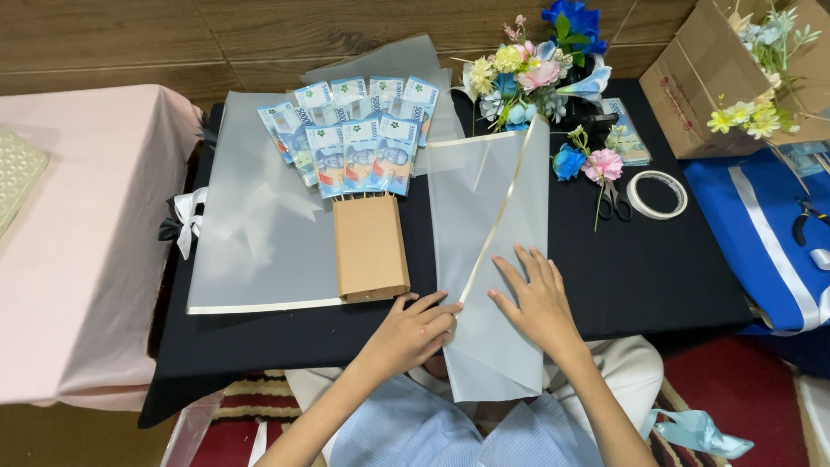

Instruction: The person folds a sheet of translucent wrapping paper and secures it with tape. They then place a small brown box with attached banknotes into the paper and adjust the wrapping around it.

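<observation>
Pinching the folded edge with bent fingers, the left hand (413, 330) holds down the near corner of the frosted wrapping sheet (493, 259), right where the cream-edged fold comes to a point. That grip looks like it keeps the fold from springing open. The sheet lies in the middle of the black table (666, 277), and its bottom end hangs off the near edge over the person's lap.

Starting at the far left, a pink cloth (95, 242) covers another table. Next to it, on the black table, lies a second big frosted sheet (259, 225), spread flat with a cream strip along its near edge. On top of it rests a brown paper sleeve (370, 249), and a fan of blue banknotes (359, 143) on thin sticks pokes out of its top. The sleeve seems to hold the sticks together so the notes stay spread out.

Then come the two hands. The right hand (536, 298) is open, with fingers spread, and presses flat on the folded sheet just beside the crease. That probably keeps the paper smooth and still.

Farther back stands a bunch of blue, pink and yellow fake flowers (536, 73). To the right, close by, lie small scissors (614, 203) and a roll of tape (657, 194). A cardboard box (709, 82) with more flowers sits at the far right, above a blue bag (761, 233)
</observation>
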